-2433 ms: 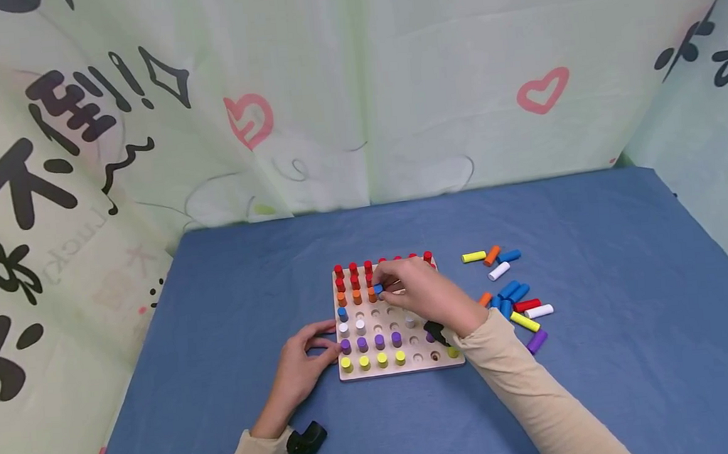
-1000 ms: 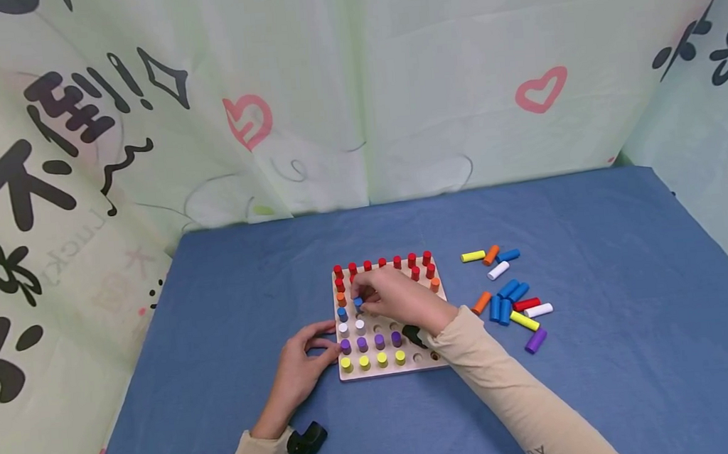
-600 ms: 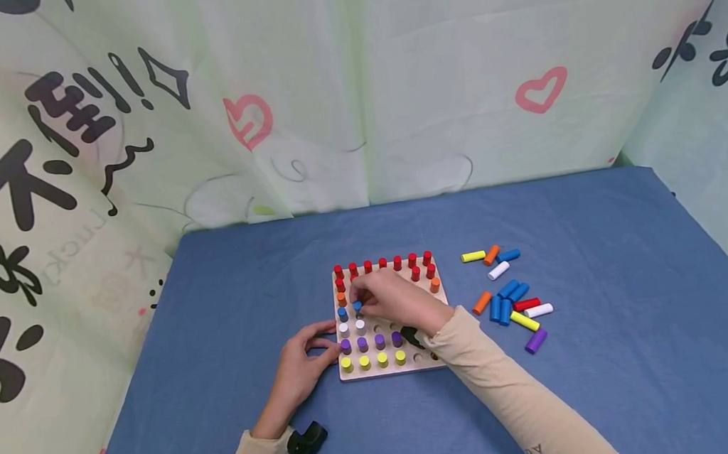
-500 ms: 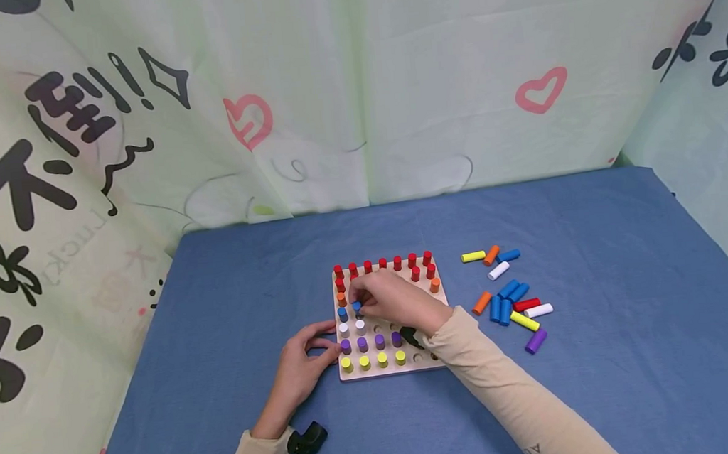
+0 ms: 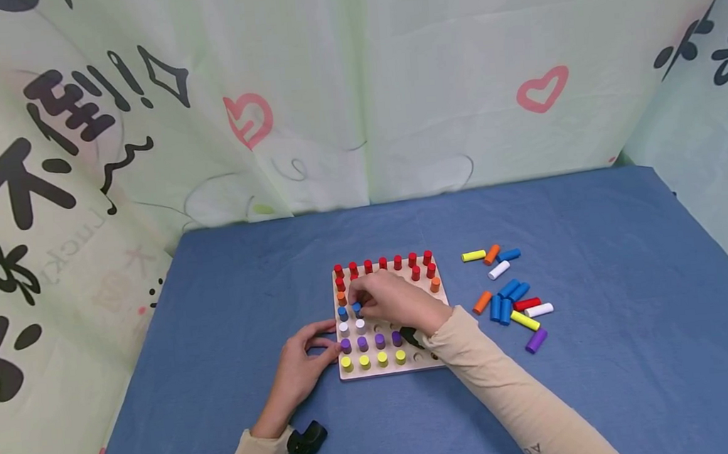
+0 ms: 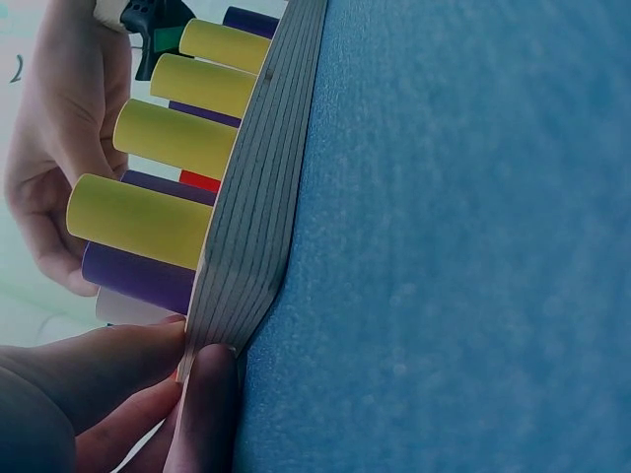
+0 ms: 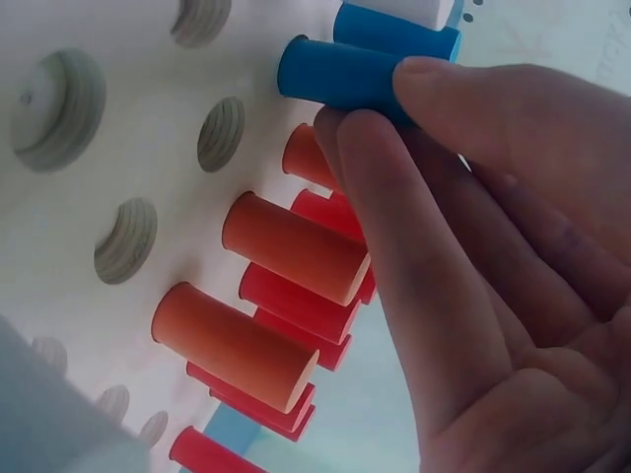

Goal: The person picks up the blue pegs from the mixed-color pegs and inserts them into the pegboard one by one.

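Observation:
A wooden pegboard stands on the blue cloth with rows of red, orange, blue, white, purple and yellow pegs. My left hand grips its left edge, with thumb and fingers at the front-left corner in the left wrist view. My right hand reaches over the board and pinches a blue peg between thumb and fingers. That peg is upright at the second hole of the blue row, its lower end right at the board, beside another blue peg. The right hand hides several orange and red pegs in the head view.
Loose pegs lie right of the board: a yellow peg, a white peg, an orange peg, a red peg, a purple peg and several blue ones. Printed curtains hang behind the table.
My right hand has moved left and nearer with the blue peg, from beside the orange row to the blue row, and the peg has sunk slightly. My left hand has stayed put.

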### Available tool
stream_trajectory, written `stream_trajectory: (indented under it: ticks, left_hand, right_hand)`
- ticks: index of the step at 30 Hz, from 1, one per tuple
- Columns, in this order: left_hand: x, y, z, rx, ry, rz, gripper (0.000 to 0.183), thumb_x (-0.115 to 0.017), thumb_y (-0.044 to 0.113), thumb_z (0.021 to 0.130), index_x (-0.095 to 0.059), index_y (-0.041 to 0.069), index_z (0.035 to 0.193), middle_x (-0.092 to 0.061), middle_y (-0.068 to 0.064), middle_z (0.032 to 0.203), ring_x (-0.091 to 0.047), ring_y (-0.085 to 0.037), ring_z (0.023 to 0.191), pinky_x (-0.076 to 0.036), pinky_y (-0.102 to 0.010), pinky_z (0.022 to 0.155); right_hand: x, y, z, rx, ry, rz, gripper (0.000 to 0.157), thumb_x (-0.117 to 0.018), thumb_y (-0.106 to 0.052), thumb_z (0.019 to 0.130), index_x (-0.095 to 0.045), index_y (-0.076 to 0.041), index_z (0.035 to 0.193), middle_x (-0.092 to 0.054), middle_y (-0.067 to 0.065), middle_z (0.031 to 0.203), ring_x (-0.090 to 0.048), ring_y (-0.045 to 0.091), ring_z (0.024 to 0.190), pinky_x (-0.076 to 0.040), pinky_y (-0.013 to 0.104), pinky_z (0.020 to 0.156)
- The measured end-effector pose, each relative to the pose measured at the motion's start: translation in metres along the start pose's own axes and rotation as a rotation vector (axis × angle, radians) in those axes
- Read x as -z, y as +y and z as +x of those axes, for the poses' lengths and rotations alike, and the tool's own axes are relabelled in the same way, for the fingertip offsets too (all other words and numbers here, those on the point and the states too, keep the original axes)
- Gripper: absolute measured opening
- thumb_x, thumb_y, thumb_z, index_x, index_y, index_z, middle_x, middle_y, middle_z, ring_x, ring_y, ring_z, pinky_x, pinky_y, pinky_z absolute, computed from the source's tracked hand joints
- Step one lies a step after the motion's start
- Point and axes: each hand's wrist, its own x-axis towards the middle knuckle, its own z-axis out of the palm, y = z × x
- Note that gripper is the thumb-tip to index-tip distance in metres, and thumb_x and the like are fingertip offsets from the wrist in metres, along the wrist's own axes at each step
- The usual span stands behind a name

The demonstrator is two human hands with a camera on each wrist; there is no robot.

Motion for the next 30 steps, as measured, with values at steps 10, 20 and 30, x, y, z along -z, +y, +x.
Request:
stream_trajectory:
  ticks: [10, 20, 30]
  left_hand:
    - [0.0000, -0.0007, -0.0001, -0.004, -0.003, 0.005, 0.037, -0.072, 0.007, 0.090, -0.065, 0.006, 0.126, -0.072, -0.008, 0.101, -0.070, -0.015, 0.081, -0.058, -0.027, 0.070]
    - [0.0013, -0.0017, 0.0005, -0.021, -0.019, 0.013, 0.038, -0.072, 0.009, 0.091, -0.064, 0.005, 0.128, -0.071, -0.010, 0.106, -0.070, -0.016, 0.085, -0.058, -0.026, 0.072]
    - [0.0009, -0.0010, 0.0001, -0.011, -0.008, 0.001, 0.038, -0.072, 0.007, 0.090, -0.065, 0.006, 0.127, -0.071, -0.009, 0.104, -0.071, -0.016, 0.084, -0.058, -0.027, 0.071]
  right_hand:
    - [-0.0025, 0.0022, 0.0005, -0.001, -0.015, 0.011, 0.010, -0.073, -0.002, 0.088, -0.069, -0.007, 0.095, -0.070, 0.007, 0.092, -0.060, 0.010, 0.077, -0.053, 0.025, 0.076]
    - [-0.0013, 0.0018, -0.0003, -0.027, -0.019, 0.009, 0.012, -0.071, -0.001, 0.088, -0.070, -0.006, 0.099, -0.070, 0.006, 0.093, -0.057, 0.011, 0.075, -0.051, 0.026, 0.075]
    - [0.0028, -0.0013, -0.0038, -0.032, -0.008, -0.009, 0.011, -0.070, -0.003, 0.089, -0.070, -0.008, 0.099, -0.070, 0.004, 0.096, -0.061, 0.012, 0.082, -0.054, 0.031, 0.083]
